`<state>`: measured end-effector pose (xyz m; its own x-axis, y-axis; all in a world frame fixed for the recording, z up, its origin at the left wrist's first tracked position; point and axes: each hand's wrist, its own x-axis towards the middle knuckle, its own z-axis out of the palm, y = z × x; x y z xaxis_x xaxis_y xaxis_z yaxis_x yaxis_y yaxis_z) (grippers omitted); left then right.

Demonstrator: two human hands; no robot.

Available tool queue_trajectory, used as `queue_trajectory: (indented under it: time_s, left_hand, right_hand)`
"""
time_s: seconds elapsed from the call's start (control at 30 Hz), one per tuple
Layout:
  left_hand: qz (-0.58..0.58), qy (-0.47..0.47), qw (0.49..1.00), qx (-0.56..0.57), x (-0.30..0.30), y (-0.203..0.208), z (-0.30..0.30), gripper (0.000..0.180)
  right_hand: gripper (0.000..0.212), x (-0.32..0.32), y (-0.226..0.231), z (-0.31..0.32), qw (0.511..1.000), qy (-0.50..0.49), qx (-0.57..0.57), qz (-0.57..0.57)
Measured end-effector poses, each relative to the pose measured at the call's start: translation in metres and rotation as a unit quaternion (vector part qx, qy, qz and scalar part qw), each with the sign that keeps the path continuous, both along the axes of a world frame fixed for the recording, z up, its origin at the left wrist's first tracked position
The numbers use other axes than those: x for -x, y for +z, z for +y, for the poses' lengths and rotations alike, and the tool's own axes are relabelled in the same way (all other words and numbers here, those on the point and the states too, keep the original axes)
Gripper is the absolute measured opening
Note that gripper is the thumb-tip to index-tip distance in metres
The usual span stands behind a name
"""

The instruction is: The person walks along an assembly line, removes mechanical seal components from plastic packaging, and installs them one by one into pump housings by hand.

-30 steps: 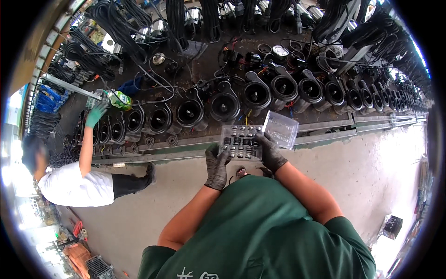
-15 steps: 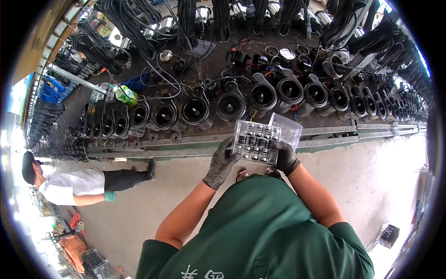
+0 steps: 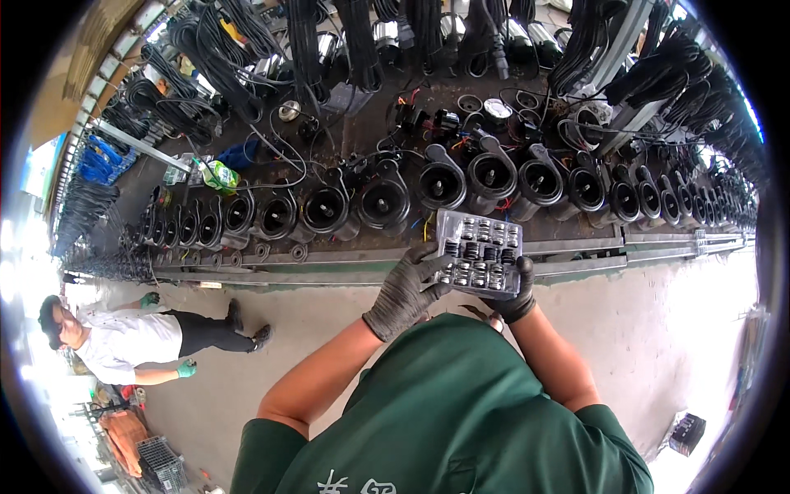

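A clear plastic tray [image 3: 448, 224] is held in front of me, just off the bench's near edge. Its rows of pockets hold several small silver-and-black ringed parts [image 3: 490, 253]. My left hand [image 3: 405, 295], in a dark glove, grips the tray's left side with the thumb along the lower corner. On the opposite side my right hand [image 3: 518, 295], gloved too, closes round the lower right corner; some of its fingers are hidden under the tray. Just beyond the tray stands a black round motor housing [image 3: 442, 183] with a shaft in its middle.
A long row of similar housings lines the bench [image 3: 346, 239]. Black cable bundles [image 3: 420, 49] hang above its far side. A green-and-white packet [image 3: 220, 176] lies at the left. Another person [image 3: 140, 342] walks on the floor at left; a dark box [image 3: 686, 432] sits at lower right.
The tray has shifted slightly right, and its clear lid no longer sticks out at the right. My right hand has moved down to the tray's corner. The other person has turned and moved their arms.
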<state>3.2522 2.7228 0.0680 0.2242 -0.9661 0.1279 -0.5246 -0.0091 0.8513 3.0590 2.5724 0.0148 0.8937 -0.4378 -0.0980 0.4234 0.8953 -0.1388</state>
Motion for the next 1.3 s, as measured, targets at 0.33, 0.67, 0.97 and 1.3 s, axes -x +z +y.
queue_trajectory:
  time_s: [0.33,0.67,0.97,1.3]
  left_hand:
    - [-0.049,0.001,0.997,-0.062,0.077,0.031,-0.088,0.051]
    - [-0.002,0.029,0.986,-0.167,0.161,0.021,-0.176,0.046]
    - [0.144,-0.061,0.98,-0.126,0.173,0.015,-0.224,0.053]
    - [0.096,0.078,0.98,-0.158,0.103,-0.022,-0.295,0.047]
  right_hand:
    - [0.105,0.079,0.024,-0.088,0.999,0.018,0.025,-0.008]
    - [0.106,0.159,0.003,-0.159,0.999,0.014,0.018,-0.029]
    - [0.105,0.205,-0.006,-0.199,0.998,-0.012,0.062,-0.015]
    - [0.096,0.249,-0.015,-0.228,0.993,-0.105,0.046,0.038]
